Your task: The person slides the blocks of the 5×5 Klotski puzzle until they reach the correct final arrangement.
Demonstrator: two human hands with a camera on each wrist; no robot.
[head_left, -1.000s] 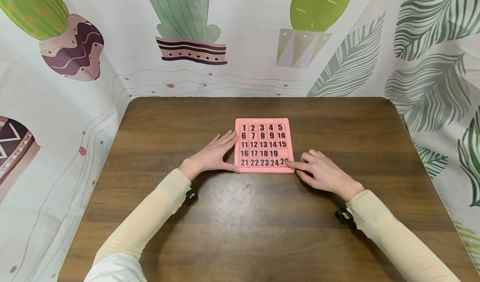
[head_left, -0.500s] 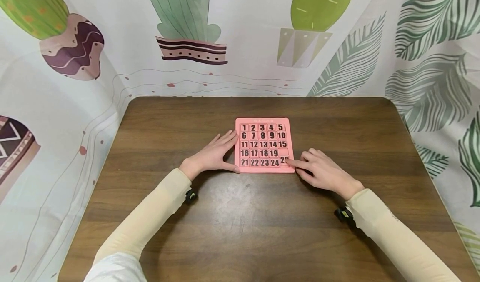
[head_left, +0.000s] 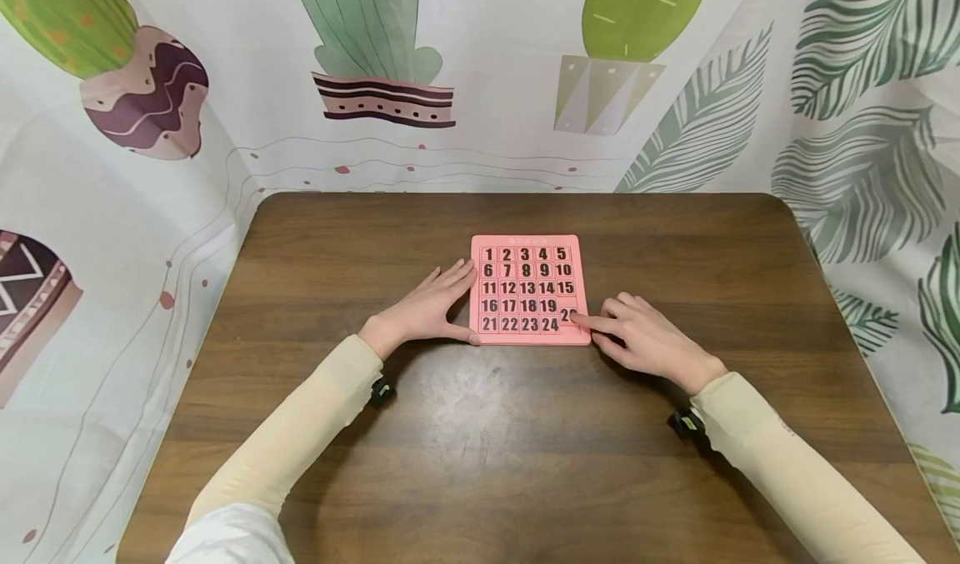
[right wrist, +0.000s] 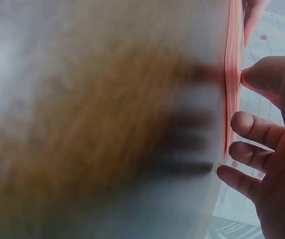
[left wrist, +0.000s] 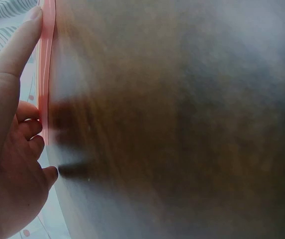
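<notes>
A pink sliding number puzzle (head_left: 528,341) lies flat on the table, its black numbers running in order from 1 at top left. In the right column, the 20 tile (head_left: 567,315) sits between the fourth and fifth rows, with bare pink tray above and below it. My right hand (head_left: 648,337) has its index fingertip on that tile, partly covering the number, while the other fingers are bent beside the puzzle's right edge. Along the left edge rests my left hand (head_left: 420,307), fingers spread and thumb near the lower left corner. The left wrist view shows that thumb (left wrist: 25,40) against the pink rim.
The brown wooden table (head_left: 480,472) extends around the puzzle on all sides. A white cloth (head_left: 502,56) printed with cacti and leaves hangs behind it and at both sides. Black wrist cameras, such as the right one (head_left: 686,425), sit under the sleeves.
The 20 tile has slid upward in the right column under my right index finger, narrowing the gap below the 15 tile. My left hand has stayed in place at the left edge.
</notes>
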